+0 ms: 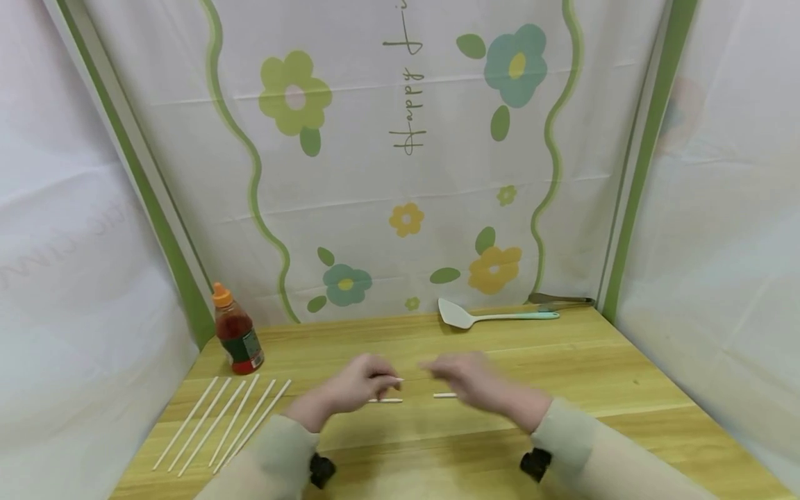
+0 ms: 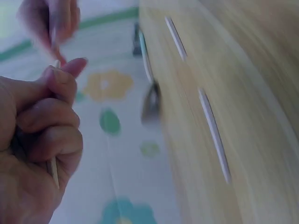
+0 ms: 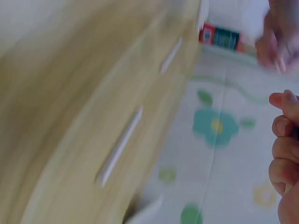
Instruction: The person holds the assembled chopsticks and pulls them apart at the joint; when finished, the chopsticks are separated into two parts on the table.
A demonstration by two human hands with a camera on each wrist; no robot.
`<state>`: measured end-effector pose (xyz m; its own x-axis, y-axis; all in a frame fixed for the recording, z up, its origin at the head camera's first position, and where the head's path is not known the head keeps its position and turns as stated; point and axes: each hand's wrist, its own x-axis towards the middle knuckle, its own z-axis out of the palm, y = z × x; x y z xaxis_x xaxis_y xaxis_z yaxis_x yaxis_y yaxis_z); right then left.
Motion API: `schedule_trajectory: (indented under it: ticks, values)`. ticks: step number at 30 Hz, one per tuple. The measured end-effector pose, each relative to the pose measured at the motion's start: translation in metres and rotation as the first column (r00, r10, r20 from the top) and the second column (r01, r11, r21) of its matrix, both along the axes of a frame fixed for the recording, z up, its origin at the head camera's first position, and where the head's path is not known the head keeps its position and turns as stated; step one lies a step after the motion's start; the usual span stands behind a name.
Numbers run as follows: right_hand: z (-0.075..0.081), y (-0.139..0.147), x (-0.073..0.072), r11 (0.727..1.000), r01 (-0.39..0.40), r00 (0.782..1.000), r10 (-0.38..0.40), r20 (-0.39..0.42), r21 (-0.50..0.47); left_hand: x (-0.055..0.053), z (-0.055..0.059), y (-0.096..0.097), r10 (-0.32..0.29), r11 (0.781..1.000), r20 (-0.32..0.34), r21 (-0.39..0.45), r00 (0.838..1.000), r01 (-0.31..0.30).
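Observation:
My left hand (image 1: 357, 383) grips a thin pale stick piece (image 2: 55, 172) in curled fingers; one end pokes out past the thumb, the other below the fingers. Across a small gap, my right hand (image 1: 471, 380) is blurred, its fingers curled. A pale stick end (image 3: 288, 188) appears to show under those fingers in the right wrist view; the rest is hidden. On the table beneath lie two white stick pieces, a left piece (image 1: 390, 401) partly behind the left hand and a right piece (image 1: 445, 395) partly behind the right hand.
Several long white sticks (image 1: 185, 423) lie side by side at the table's left. Behind them stands a red sauce bottle (image 1: 239, 337) with an orange cap. A white spatula (image 1: 457, 317) and a brown-handled utensil (image 1: 559, 298) lie along the back edge, against the flowered curtain (image 1: 350, 208).

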<state>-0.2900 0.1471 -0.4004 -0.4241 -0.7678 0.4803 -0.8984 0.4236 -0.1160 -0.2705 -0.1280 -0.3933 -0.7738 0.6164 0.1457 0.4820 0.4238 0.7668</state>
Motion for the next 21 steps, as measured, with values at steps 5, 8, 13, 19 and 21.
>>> schedule_trajectory:
  ticks: [5, 8, 13, 19, 21]
  values:
    - [0.009, 0.035, -0.010, 0.982, 0.156, 0.978, -0.169, 0.126, 0.107, -0.002, -0.005, -0.033, 0.086, 0.994, -0.003, -0.066, 0.996, -0.086]
    - [0.005, 0.031, -0.013, 0.978, 0.128, 0.939, -0.172, 0.297, 0.164, -0.003, -0.014, -0.030, 0.108, 0.989, 0.008, -0.100, 0.994, -0.107]
    - [-0.018, 0.015, -0.015, 0.973, 0.132, 0.884, -0.201, 0.422, 0.188, -0.009, -0.038, -0.016, 0.154, 0.966, -0.093, -0.193, 0.984, -0.170]
    - [-0.046, 0.000, -0.014, 0.947, 0.182, 0.932, -0.252, 0.261, 0.263, -0.010, -0.053, -0.004, 0.076, 0.921, -0.295, -0.345, 0.953, -0.180]
    - [-0.052, -0.003, -0.013, 0.947, 0.181, 0.930, -0.252, 0.267, 0.264, -0.010, -0.056, -0.002, 0.063, 0.917, -0.305, -0.358, 0.950, -0.176]
